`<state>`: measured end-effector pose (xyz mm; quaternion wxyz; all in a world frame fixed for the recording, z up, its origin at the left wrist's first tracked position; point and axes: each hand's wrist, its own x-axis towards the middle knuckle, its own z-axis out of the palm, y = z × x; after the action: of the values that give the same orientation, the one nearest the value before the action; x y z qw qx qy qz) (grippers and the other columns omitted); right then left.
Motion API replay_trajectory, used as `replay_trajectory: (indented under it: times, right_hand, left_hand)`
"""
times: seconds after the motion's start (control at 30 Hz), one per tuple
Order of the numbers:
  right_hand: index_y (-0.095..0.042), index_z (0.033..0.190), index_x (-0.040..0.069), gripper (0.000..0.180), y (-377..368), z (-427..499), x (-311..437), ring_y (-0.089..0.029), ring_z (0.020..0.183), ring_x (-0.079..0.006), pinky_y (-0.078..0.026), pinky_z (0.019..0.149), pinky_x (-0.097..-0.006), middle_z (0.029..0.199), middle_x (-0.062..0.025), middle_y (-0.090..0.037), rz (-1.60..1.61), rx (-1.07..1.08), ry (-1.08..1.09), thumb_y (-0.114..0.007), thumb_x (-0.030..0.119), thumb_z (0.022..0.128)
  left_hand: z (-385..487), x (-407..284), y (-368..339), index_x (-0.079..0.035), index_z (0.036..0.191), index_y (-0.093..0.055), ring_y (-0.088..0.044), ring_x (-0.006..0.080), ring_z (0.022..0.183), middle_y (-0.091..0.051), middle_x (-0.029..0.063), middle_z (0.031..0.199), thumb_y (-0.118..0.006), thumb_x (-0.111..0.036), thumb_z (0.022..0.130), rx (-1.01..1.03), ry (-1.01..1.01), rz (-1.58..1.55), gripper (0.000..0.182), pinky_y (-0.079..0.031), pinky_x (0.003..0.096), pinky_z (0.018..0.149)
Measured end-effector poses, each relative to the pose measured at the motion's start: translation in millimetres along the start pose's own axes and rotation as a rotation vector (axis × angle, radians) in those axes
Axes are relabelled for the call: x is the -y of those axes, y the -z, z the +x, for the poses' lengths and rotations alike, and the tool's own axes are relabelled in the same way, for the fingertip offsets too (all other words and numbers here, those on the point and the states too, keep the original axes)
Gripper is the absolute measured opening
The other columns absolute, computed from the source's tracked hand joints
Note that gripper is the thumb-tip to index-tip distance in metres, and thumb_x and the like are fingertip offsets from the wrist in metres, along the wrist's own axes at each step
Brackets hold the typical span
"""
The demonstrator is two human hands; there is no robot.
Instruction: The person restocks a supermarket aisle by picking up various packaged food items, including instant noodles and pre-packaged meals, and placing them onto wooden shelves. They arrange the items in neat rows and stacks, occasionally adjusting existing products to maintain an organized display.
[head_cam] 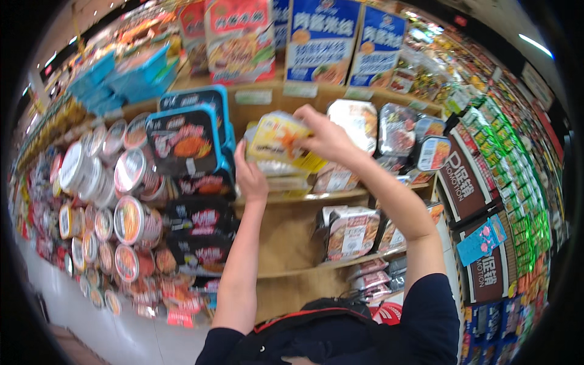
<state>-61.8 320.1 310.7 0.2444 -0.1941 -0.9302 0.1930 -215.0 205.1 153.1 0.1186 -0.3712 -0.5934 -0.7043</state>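
Note:
A yellow-and-white food package (pixel 279 137) with an orange picture sits over other clear and yellow packs on the wooden shelf before me. My right hand (pixel 325 137) grips its right edge, fingers bent over the top and side. Along its left side lies my left hand (pixel 251 178), holding that edge with the fingers pointing up; part of their grip is hidden. Just left of my left hand stand black trays with blue rims (pixel 185 139). Beyond my right hand are a white-topped tray (pixel 353 123) and a dark clear-lidded tray (pixel 397 130).
Stacked round tubs (pixel 132 171) crowd the left end. Upright red packs (pixel 239 41) and blue packs (pixel 321 43) line the upper ledge. On a lower shelf (pixel 283 246), boxed trays (pixel 353 232) stand to the right. Promotion signs (pixel 461 178) flank the right side.

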Motion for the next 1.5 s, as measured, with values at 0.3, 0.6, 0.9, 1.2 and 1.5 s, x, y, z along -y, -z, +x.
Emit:
replay_trajectory:
  times: [0.3,0.6,0.9,1.2,1.5]
  right_hand:
    - [-0.052,0.122,0.011,0.051,-12.6,-3.1,21.2,-0.063,0.106,-0.0358,-0.050,0.086,-0.0446,0.109,-0.0155,-0.067,-0.154,0.190,0.058,-0.076,0.029,0.082]
    - [-0.048,0.122,0.004,0.050,-30.4,-18.6,40.1,-0.064,0.101,-0.0333,-0.050,0.081,-0.0438,0.107,-0.0158,-0.063,-0.493,0.246,0.219,-0.071,0.023,0.082]
    - [-0.062,0.121,0.000,0.055,-55.0,89.1,-40.4,-0.066,0.097,-0.0317,-0.052,0.087,-0.0402,0.112,-0.0198,-0.068,-0.077,0.490,-0.011,-0.063,0.045,0.090]
    - [-0.049,0.142,0.005,0.067,-107.6,106.7,-78.4,-0.057,0.123,-0.0280,-0.043,0.103,-0.0374,0.135,-0.0178,-0.060,-0.048,1.034,-0.005,-0.070,0.035,0.086]
    - [-0.042,0.147,0.003,0.077,-98.2,96.7,-56.3,-0.042,0.137,-0.0373,-0.036,0.111,-0.0473,0.148,-0.0221,-0.043,-0.503,0.778,0.176,-0.069,0.041,0.086]
  left_hand:
    - [-7.3,-5.4,5.0,0.000,0.144,-0.033,-0.031,0.0415,0.143,-0.039,0.0223,0.150,-0.052,-0.033,0.098,-0.059,-0.460,0.370,0.060,-0.009,0.0591,0.119]
    - [-13.0,-1.6,2.9,-0.015,0.138,-0.043,-0.044,0.0371,0.125,-0.050,0.0145,0.125,-0.068,-0.042,0.089,-0.181,-0.565,0.469,0.062,-0.023,0.0579,0.114]
    - [-20.1,8.9,3.2,-0.013,0.134,-0.046,-0.050,0.0320,0.092,-0.051,0.0129,0.105,-0.074,-0.037,0.086,-0.077,-0.570,0.391,0.061,-0.040,0.0471,0.082]
    - [-13.8,-5.7,5.2,-0.017,0.131,-0.049,-0.050,0.0273,0.081,-0.053,0.0087,0.094,-0.074,-0.038,0.085,-0.076,-0.525,0.418,0.056,-0.040,0.0412,0.074]
    - [-20.2,-12.0,8.9,-0.021,0.131,-0.051,-0.050,0.0285,0.081,-0.051,0.0090,0.093,-0.075,-0.038,0.084,-0.074,-0.504,0.399,0.055,-0.040,0.0416,0.073]
